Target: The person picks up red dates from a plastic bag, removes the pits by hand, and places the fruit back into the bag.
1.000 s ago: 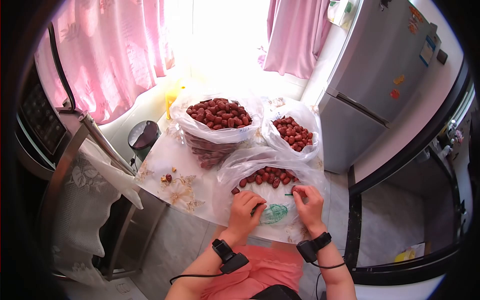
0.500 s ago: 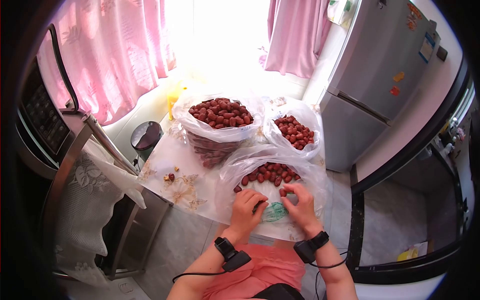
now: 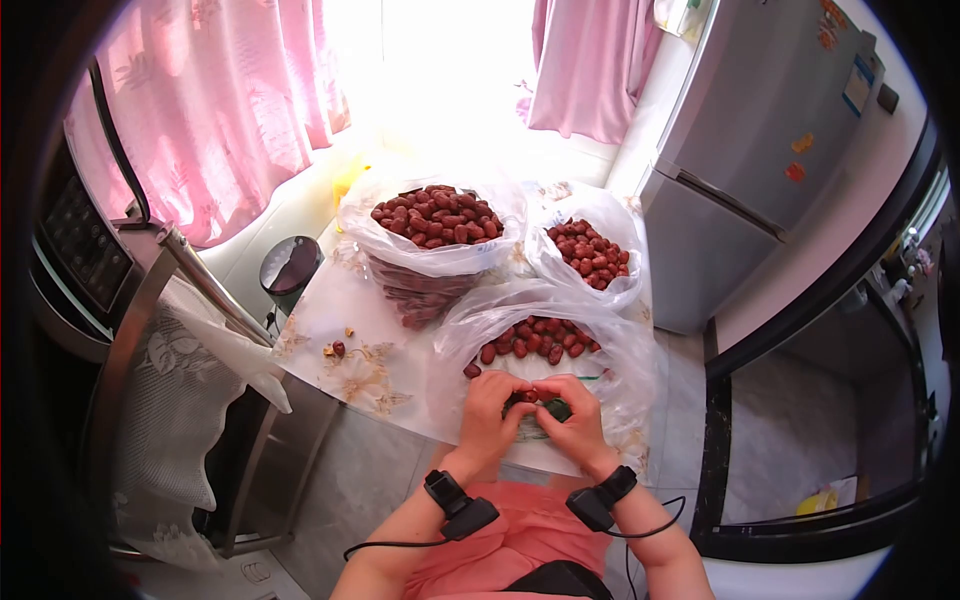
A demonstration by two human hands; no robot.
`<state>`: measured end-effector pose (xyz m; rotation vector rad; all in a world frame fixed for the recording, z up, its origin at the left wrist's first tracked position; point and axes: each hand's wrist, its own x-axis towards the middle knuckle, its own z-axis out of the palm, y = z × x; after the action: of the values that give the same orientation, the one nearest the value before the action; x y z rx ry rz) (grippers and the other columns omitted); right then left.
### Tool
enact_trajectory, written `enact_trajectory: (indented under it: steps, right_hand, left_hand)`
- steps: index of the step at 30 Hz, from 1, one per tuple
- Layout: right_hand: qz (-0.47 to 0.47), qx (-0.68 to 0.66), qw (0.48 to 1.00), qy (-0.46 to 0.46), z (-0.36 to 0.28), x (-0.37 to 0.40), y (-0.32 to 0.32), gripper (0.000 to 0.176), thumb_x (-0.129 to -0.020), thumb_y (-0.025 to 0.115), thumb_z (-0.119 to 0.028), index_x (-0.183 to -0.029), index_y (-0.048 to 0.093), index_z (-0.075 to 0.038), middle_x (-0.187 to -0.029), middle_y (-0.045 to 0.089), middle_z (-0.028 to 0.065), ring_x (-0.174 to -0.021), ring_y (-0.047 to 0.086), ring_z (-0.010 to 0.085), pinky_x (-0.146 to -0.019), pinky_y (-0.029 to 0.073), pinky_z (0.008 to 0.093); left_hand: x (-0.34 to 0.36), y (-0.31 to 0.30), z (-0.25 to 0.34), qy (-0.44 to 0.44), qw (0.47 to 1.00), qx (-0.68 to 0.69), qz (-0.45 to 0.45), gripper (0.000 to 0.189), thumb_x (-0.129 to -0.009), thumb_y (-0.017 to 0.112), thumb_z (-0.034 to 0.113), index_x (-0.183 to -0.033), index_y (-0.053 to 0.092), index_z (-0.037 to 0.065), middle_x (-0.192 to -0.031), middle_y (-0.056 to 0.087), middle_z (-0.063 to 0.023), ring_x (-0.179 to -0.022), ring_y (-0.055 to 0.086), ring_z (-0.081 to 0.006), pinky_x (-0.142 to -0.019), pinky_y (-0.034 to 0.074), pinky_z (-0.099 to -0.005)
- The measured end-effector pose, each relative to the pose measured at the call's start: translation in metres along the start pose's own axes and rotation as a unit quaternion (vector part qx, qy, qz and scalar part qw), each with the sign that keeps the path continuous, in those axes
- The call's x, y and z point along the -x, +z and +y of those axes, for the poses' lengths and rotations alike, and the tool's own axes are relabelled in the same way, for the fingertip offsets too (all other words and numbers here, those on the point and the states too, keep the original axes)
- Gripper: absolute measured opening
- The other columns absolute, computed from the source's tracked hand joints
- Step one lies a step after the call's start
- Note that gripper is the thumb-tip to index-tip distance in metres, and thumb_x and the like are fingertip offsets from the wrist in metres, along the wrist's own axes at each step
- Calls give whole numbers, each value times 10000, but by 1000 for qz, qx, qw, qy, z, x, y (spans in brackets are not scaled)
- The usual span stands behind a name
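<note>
Over the front plastic bag (image 3: 632, 365), my left hand (image 3: 488, 412) and my right hand (image 3: 578, 420) meet, both closed. A red date (image 3: 529, 396) shows between their fingertips, gripped from both sides. Something dark green (image 3: 557, 409) is visible under my right thumb and fingers. Just beyond my hands, a group of loose red dates (image 3: 545, 338) lies in the same open bag. One single date (image 3: 472, 370) rests near its left side, close to my left fingers.
A large bag of dates (image 3: 436, 262) stands behind, with a smaller date bag (image 3: 592, 285) at its right. On the flowered tablecloth (image 3: 340, 385), a date and bits (image 3: 338, 348) lie at left. A bin (image 3: 290, 268), fridge (image 3: 710, 240) and microwave (image 3: 95, 245) surround the table.
My right hand has moved left with its date, up to my left hand. The fingertips of both hands now meet around a date.
</note>
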<state>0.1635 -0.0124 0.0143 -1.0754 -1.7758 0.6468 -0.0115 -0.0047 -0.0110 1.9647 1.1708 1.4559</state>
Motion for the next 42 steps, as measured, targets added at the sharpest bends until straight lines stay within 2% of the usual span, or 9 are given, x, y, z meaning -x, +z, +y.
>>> enact_trajectory:
  steps: [6,11,14,23,26,31,34,38,42]
  right_hand:
    - [9,-17,1000,21,0,3,3,328,-805,751,32,-1127,732,-26,-1069,705,120,-951,717,242,-849,571,336]
    - [21,21,1000,-3,-3,2,4,278,-784,760,9,-1058,738,-32,-1072,698,117,-983,705,287,-849,561,363]
    - [17,36,999,-23,1,3,3,296,-794,773,12,-1085,734,-26,-1097,690,119,-977,704,293,-829,571,362]
    - [24,16,1000,10,-1,3,3,273,-804,771,17,-1070,720,-12,-1119,674,136,-993,702,300,-839,567,367]
    - [22,34,999,-8,1,3,3,265,-807,775,13,-1067,727,-13,-1116,675,136,-991,702,302,-835,567,369]
    - [25,36,999,-5,0,2,3,255,-811,782,1,-1061,736,-16,-1100,682,136,-999,701,305,-838,565,371]
    - [25,39,999,-9,-1,2,3,251,-811,784,-3,-1057,737,-18,-1093,686,131,-1004,700,305,-841,564,372]
    - [19,35,999,-11,0,3,3,245,-811,786,-6,-1051,735,-16,-1089,687,123,-1003,700,304,-843,564,371]
    - [17,32,999,-10,-1,3,2,243,-810,784,-4,-1048,733,-14,-1088,687,124,-1000,700,301,-843,564,370]
  left_hand:
    - [-1,-1,3,-14,1000,9,0,242,-783,804,83,-981,667,58,-939,661,-97,-982,608,-337,-877,456,-446]
    - [-2,-3,4,3,1000,3,-2,211,-783,794,68,-952,669,64,-925,663,-84,-966,614,-325,-874,457,-438]
    - [-2,-3,4,2,1000,-1,-6,198,-780,798,71,-930,669,68,-916,666,-75,-959,621,-315,-870,461,-435]
    - [1,-1,3,9,1000,-3,8,292,-773,823,94,-1058,759,107,-960,672,-64,-939,625,-291,-853,478,-419]
    - [3,0,-1,18,1000,-4,8,306,-772,825,91,-1071,773,124,-982,673,-61,-931,625,-283,-837,486,-412]
    - [5,2,0,-45,998,50,18,273,-742,829,51,-996,733,83,-979,675,-68,-941,636,-287,-831,496,-400]
    - [3,-1,3,-42,998,50,16,268,-724,831,30,-957,706,69,-986,677,-72,-945,641,-290,-835,500,-398]
    - [3,-1,3,-34,998,39,18,260,-720,829,18,-941,700,64,-984,670,-75,-936,643,-286,-825,506,-393]
    - [5,0,2,-67,995,68,17,260,-735,824,12,-968,720,60,-971,655,-81,-938,646,-285,-822,517,-392]
